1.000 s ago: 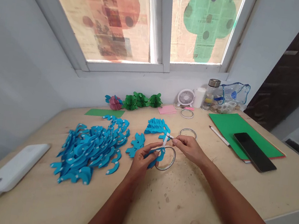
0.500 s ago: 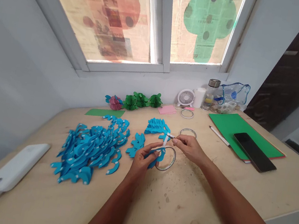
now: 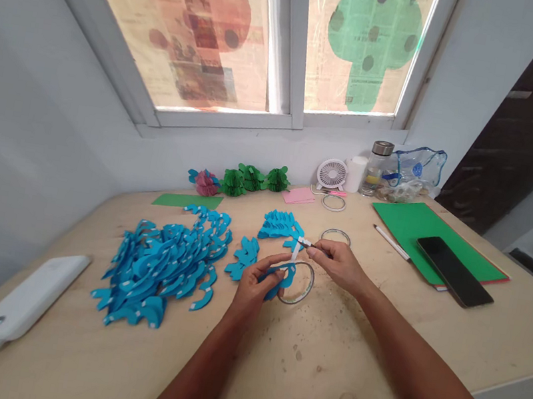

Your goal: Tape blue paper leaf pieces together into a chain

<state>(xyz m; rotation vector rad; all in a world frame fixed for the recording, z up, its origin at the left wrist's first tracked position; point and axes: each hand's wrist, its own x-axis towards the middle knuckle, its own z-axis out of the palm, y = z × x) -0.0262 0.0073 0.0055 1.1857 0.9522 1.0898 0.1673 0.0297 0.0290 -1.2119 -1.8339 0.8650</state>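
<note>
I'm sitting at a plain wooden surface [image 3: 320,370] pushed against a white wall under a window [image 3: 290,48], in what is looking like a home or classroom craft corner; I can't tell which. Paper mushrooms are covering the panes, folded green paper figures [image 3: 250,180] are lining the back, and a little fan [image 3: 332,173] and a drink bottle [image 3: 376,169] are standing nearby.

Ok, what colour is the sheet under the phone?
Green, seen best in the head view.
</note>
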